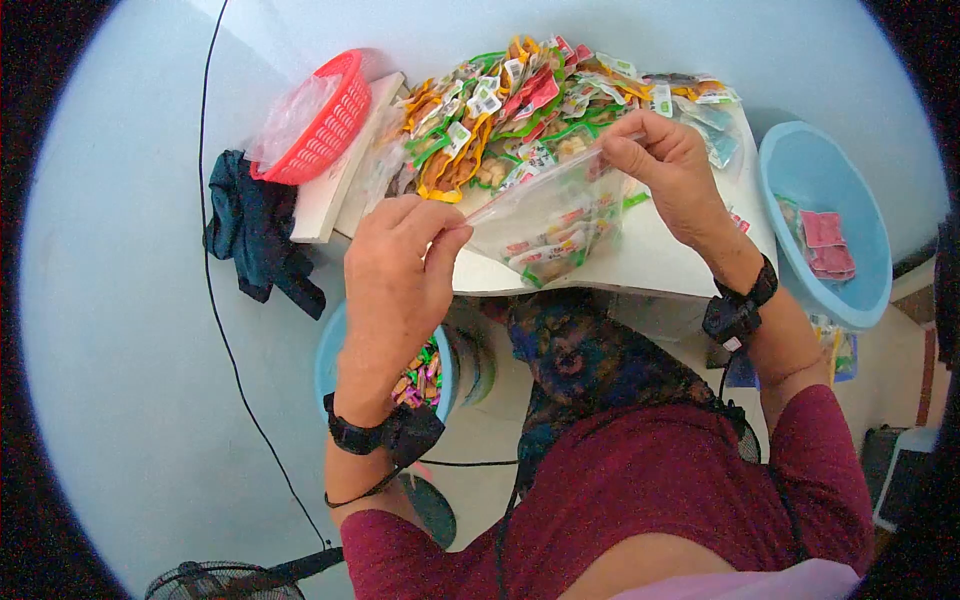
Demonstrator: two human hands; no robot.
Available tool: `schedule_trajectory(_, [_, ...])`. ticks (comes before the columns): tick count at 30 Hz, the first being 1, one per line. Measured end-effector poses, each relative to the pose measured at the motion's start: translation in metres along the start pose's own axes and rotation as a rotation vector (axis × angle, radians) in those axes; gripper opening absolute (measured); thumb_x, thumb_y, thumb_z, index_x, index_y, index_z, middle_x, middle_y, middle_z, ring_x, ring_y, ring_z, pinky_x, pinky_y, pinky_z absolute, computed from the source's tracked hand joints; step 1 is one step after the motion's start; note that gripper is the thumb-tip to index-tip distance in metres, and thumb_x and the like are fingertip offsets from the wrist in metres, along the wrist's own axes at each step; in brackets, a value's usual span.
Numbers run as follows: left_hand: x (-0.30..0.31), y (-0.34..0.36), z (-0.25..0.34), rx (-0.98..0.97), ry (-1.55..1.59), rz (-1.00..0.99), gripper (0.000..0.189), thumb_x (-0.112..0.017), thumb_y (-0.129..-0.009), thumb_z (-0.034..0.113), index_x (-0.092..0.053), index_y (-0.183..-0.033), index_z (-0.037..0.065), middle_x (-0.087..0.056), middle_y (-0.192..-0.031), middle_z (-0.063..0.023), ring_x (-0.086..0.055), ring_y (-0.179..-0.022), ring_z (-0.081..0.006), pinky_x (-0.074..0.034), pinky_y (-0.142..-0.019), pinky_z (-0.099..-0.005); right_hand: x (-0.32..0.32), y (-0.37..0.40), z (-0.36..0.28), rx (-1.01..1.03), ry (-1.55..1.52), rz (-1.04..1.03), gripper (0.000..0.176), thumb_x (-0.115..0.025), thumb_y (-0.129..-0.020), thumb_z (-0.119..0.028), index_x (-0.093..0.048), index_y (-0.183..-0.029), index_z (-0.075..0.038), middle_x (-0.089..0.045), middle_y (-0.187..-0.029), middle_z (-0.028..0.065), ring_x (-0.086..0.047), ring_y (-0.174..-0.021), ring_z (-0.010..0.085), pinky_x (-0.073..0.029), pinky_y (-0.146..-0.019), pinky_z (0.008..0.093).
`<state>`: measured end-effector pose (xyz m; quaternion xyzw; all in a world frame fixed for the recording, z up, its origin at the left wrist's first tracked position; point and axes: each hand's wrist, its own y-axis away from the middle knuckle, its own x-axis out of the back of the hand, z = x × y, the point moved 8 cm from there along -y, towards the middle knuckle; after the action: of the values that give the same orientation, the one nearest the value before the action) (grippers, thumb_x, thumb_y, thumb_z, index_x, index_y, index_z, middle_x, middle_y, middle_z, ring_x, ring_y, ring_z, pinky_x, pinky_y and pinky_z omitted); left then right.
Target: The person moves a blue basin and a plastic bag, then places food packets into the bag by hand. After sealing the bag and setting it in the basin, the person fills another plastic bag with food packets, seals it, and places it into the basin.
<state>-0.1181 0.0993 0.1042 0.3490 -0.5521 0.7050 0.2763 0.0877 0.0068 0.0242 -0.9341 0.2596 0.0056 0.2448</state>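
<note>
A clear plastic bag with several small packets inside hangs between my two hands, its top edge stretched tight. My left hand pinches the upper left corner of the bag. The opposite corner, higher up, is held between the thumb and fingers of my right hand. Behind the bag, a heap of small snack packets in green, orange and red covers the back of the white table.
A red basket with clear bags stands at the back left, above dark cloth. A blue basin holding packets is at the right. Below the table's left side sits a blue tub with small wrapped pieces.
</note>
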Motion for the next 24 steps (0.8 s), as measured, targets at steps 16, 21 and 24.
schedule_trajectory(16, [-0.004,-0.009,0.030,0.014,0.028,0.128,0.024,-0.075,-0.077,0.015,-0.070,-0.096,0.003,-0.069,-0.091,-0.0129,-0.065,-0.081,-0.0261,-0.049,-0.078,-0.0355,-0.012,0.006,-0.006,-0.014,0.004,-0.018,0.013,-0.066,-0.090,-0.014,-0.065,-0.089,-0.002,-0.068,-0.079,0.0047,-0.064,-0.073,0.0095,-0.052,-0.069,0.0234])
schedule_trajectory(21, [-0.031,-0.015,0.039,0.011,0.075,0.054,0.012,-0.072,-0.078,0.011,-0.068,-0.085,0.002,-0.067,-0.082,-0.0139,-0.064,-0.077,-0.0303,-0.050,-0.071,-0.0363,-0.012,0.014,-0.004,-0.013,0.017,-0.040,0.013,-0.068,-0.088,-0.015,-0.066,-0.093,-0.002,-0.069,-0.083,0.0036,-0.064,-0.077,0.0090,-0.052,-0.072,0.0237])
schedule_trajectory(24, [-0.031,-0.011,0.046,0.005,0.090,0.092,0.008,-0.069,-0.079,0.009,-0.066,-0.082,0.002,-0.066,-0.079,-0.0138,-0.063,-0.077,-0.0311,-0.049,-0.070,-0.0384,-0.007,0.017,-0.004,0.017,0.068,-0.057,0.024,-0.073,-0.083,-0.018,-0.066,-0.101,-0.003,-0.068,-0.095,0.0051,-0.063,-0.090,0.0123,-0.050,-0.081,0.0280])
